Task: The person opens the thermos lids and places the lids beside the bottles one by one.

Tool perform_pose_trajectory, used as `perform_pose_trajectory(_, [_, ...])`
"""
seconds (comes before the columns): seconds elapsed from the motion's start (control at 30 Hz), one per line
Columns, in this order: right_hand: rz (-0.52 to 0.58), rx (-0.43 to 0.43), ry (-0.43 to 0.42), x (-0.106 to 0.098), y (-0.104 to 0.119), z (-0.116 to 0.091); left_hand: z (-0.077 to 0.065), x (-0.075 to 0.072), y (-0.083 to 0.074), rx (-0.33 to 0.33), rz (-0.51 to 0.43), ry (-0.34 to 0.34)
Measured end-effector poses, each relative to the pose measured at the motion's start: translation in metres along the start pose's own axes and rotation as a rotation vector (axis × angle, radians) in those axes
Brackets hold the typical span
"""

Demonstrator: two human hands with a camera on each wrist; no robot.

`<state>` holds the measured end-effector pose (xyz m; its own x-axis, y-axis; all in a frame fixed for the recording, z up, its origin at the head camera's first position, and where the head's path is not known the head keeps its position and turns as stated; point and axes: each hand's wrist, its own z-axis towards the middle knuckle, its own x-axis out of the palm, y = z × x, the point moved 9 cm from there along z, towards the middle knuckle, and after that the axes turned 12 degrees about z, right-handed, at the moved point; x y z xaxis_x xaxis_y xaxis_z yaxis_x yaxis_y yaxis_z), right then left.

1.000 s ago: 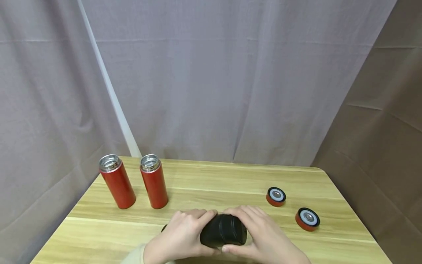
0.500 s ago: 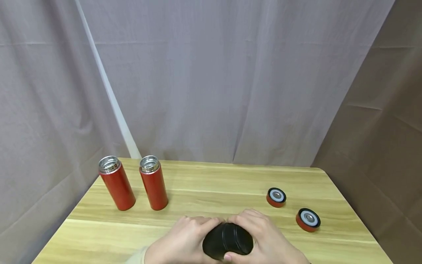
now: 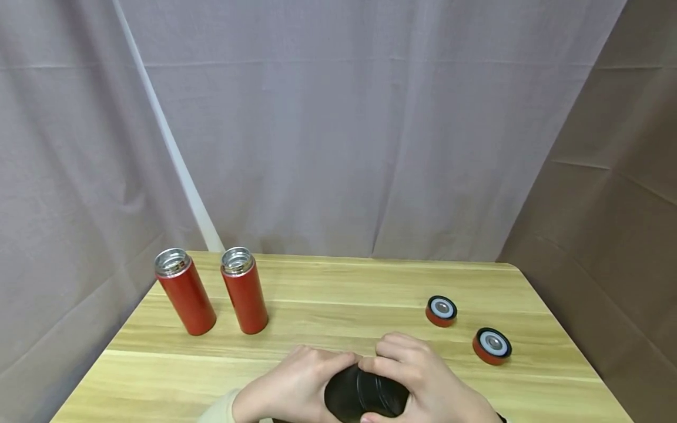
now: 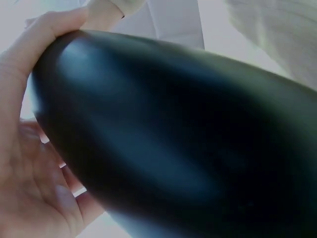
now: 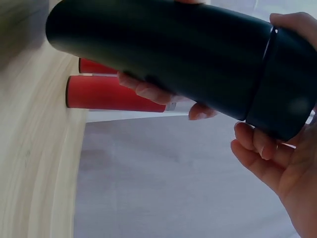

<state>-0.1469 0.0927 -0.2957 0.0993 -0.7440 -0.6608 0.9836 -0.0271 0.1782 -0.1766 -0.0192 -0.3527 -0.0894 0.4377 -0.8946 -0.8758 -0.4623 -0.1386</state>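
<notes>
Both hands hold a black thermos bottle [image 3: 341,395] near the front edge of the table, its capped end facing away from me. My left hand [image 3: 298,380] grips the body, fingers wrapped around it, as the left wrist view also shows. The right hand [image 3: 431,379] grips the black lid [image 5: 285,87], fingers and thumb on opposite sides. A thin seam shows between lid and body in the right wrist view, where the bottle lies tilted above the table. Its base is hidden in the head view.
Two red thermos bottles [image 3: 186,301] [image 3: 247,301] stand uncapped at the left of the wooden table [image 3: 338,299]. Two red lids [image 3: 441,312] [image 3: 492,348] lie at the right, inner side up. Grey curtains [image 3: 317,129] hang behind the table.
The black bottle has come closer to the person, its lid end turned more toward the camera. My right fingers have shifted their hold around the lid. The red bottles and lids stay put.
</notes>
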Motion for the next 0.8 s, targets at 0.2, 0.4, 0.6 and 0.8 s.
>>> perform_pose_trajectory(0.2, [0.025, 0.071, 0.01, 0.002, -0.006, -0.002, -0.003, -0.006, 0.001, -0.062, 0.049, -0.031])
perform_pose_trajectory(0.4, [0.025, 0.278, 0.01, 0.003, -0.026, -0.01, -0.003, -0.013, 0.008, -0.117, 0.147, -0.074])
perform_pose_trajectory(0.6, [0.024, 0.615, 0.052, 0.006, -0.049, -0.027, -0.006, -0.019, 0.012, -0.152, 0.378, -0.163])
perform_pose_trajectory(0.8, [0.064, 0.775, 0.017, 0.008, -0.055, -0.033, -0.006, -0.022, 0.012, -0.182, 0.469, -0.216])
